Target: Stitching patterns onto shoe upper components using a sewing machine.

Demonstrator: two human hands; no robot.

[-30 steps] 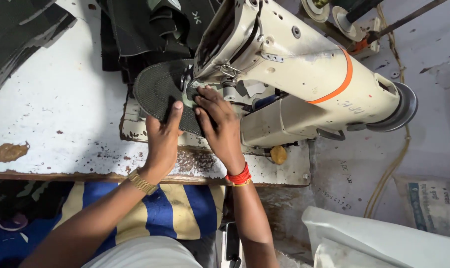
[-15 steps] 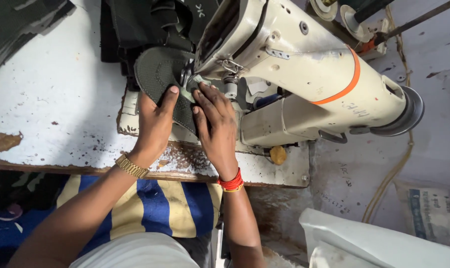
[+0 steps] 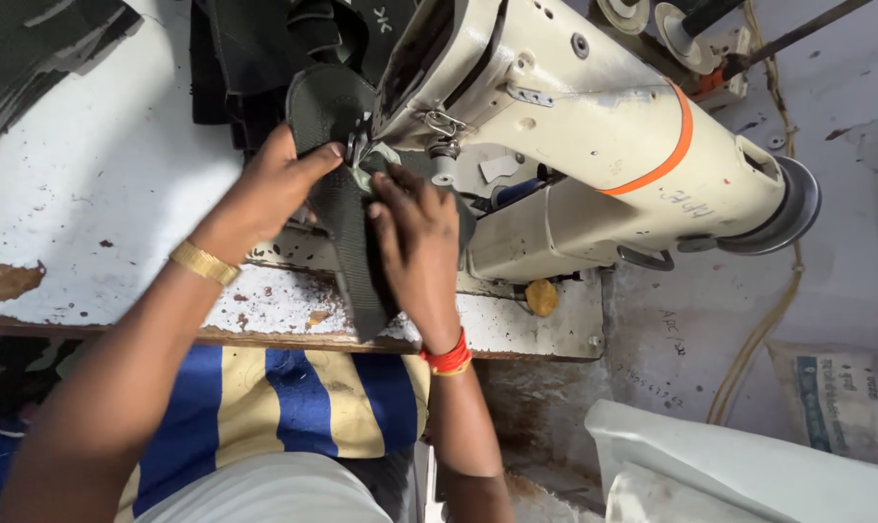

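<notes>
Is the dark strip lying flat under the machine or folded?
Flat: the strip lies spread on the table, both hands pressing it.

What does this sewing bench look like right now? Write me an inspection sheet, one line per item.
Surface: white table, chipped and stained, worn front edge.
Job's things: dark textured piece lying under the cream sewing machine head.
Clutter: dark fabric pile behind; more dark cloth at the far corner.
Grippers: left hand and right hand both pressing on the piece.
Cables: pale cord hanging beside the machine.
Surroundings: grey wall, white sack, printed bag.
</notes>
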